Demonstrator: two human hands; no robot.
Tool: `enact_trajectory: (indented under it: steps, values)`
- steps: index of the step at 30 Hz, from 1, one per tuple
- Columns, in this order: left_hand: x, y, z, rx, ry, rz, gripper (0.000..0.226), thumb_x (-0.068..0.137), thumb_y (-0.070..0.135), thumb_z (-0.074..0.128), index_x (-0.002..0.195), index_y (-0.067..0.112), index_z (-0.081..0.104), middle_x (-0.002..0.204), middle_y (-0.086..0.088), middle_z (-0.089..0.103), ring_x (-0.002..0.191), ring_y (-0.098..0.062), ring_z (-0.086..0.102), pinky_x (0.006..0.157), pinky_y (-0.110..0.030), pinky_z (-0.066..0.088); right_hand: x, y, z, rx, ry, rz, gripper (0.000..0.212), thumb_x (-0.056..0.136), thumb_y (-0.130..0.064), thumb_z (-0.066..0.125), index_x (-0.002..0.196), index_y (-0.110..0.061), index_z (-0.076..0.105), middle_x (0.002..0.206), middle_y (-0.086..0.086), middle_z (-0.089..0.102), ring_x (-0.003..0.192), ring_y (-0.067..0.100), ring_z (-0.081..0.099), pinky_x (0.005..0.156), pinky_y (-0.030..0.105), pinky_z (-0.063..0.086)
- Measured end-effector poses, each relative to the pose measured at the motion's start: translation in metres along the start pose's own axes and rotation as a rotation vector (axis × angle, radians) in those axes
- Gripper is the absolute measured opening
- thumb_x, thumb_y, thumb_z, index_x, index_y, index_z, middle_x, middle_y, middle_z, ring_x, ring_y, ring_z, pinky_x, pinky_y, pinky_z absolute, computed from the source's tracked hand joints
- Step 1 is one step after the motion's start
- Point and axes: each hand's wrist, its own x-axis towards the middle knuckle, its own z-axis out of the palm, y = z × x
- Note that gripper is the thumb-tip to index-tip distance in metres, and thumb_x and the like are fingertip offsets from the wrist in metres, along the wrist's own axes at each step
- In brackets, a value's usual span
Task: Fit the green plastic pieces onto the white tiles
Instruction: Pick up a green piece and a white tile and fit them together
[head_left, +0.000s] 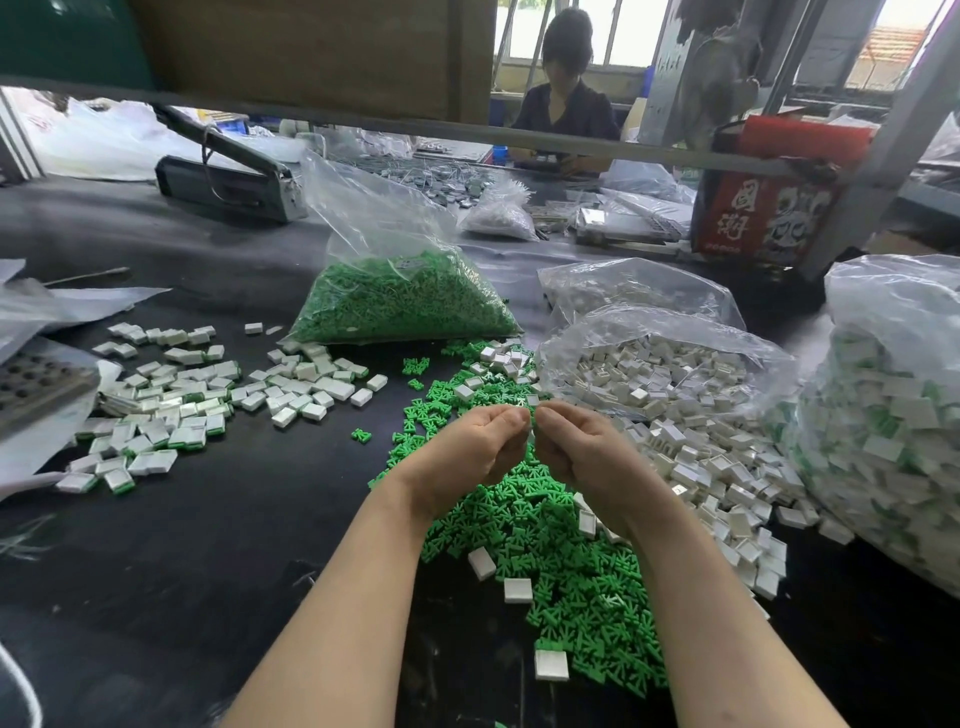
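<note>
Head view: both hands, left hand (462, 447) and right hand (576, 447), meet above the green pieces (550, 551), fingers curled, pinching something small, likely pressing it together.

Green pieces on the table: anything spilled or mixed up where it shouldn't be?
Yes. The loose green pieces spread across the dark table from the mouth of the green-piece bag, and several bare white tiles lie scattered among them. It looks like a working pile; nothing appears damaged.
</note>
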Motion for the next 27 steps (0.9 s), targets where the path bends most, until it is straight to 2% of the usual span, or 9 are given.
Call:
enact_trajectory:
  steps: [4, 9, 14, 20, 25, 27]
  values:
    - [0.003, -0.001, 0.005, -0.009, 0.047, 0.030, 0.029, 0.097, 0.035, 0.037, 0.069, 0.027, 0.042, 0.056, 0.014, 0.036, 0.049, -0.005, 0.027, 0.047, -0.018, 0.025, 0.001, -0.003, 0.000, 0.007, 0.064, 0.009, 0.030, 0.104, -0.016, 0.042, 0.076, -0.013, 0.051, 0.055, -0.008, 0.039, 0.052, 0.009, 0.030, 0.055, 0.027, 0.025]
    - [0.002, 0.001, 0.005, -0.021, 0.032, 0.022, 0.041, 0.102, 0.029, 0.034, 0.064, 0.031, 0.051, 0.055, 0.015, 0.037, 0.048, -0.001, 0.030, 0.046, -0.012, 0.029, 0.000, -0.001, -0.003, 0.018, 0.075, 0.001, 0.024, 0.103, -0.016, 0.044, 0.083, -0.006, 0.051, 0.055, -0.008, 0.040, 0.053, 0.009, 0.030, 0.055, 0.027, 0.026]
    - [0.001, 0.003, 0.003, 0.008, 0.023, 0.007, 0.034, 0.101, 0.031, 0.035, 0.069, 0.024, 0.040, 0.054, 0.015, 0.035, 0.047, -0.004, 0.027, 0.045, -0.015, 0.026, 0.002, 0.001, -0.004, -0.021, 0.081, -0.023, 0.029, 0.103, -0.016, 0.045, 0.074, -0.009, 0.049, 0.053, -0.008, 0.039, 0.049, 0.006, 0.032, 0.051, 0.021, 0.029]
    - [-0.003, 0.003, -0.010, 0.019, 0.107, 0.013, 0.040, 0.104, 0.026, 0.032, 0.064, 0.024, 0.037, 0.054, 0.009, 0.032, 0.048, -0.008, 0.024, 0.045, -0.015, 0.026, 0.001, 0.003, -0.019, 0.088, 0.237, -0.014, 0.035, 0.102, -0.013, 0.044, 0.067, -0.014, 0.046, 0.059, 0.000, 0.039, 0.054, 0.013, 0.030, 0.052, 0.024, 0.026]
    - [0.000, 0.004, 0.001, 0.028, 0.050, 0.013, 0.034, 0.103, 0.028, 0.033, 0.070, 0.023, 0.037, 0.057, 0.011, 0.034, 0.049, -0.005, 0.027, 0.047, -0.017, 0.027, 0.005, 0.001, -0.003, 0.005, 0.164, -0.064, 0.036, 0.102, -0.015, 0.045, 0.066, -0.015, 0.047, 0.056, -0.005, 0.039, 0.048, 0.006, 0.033, 0.047, 0.018, 0.029]
    - [-0.001, 0.005, 0.001, 0.015, 0.042, 0.013, 0.034, 0.104, 0.029, 0.033, 0.070, 0.023, 0.038, 0.057, 0.012, 0.034, 0.050, -0.005, 0.026, 0.047, -0.017, 0.026, 0.005, 0.000, 0.000, -0.027, 0.150, -0.074, 0.035, 0.102, -0.016, 0.045, 0.067, -0.014, 0.046, 0.056, -0.004, 0.038, 0.049, 0.007, 0.031, 0.047, 0.019, 0.028]
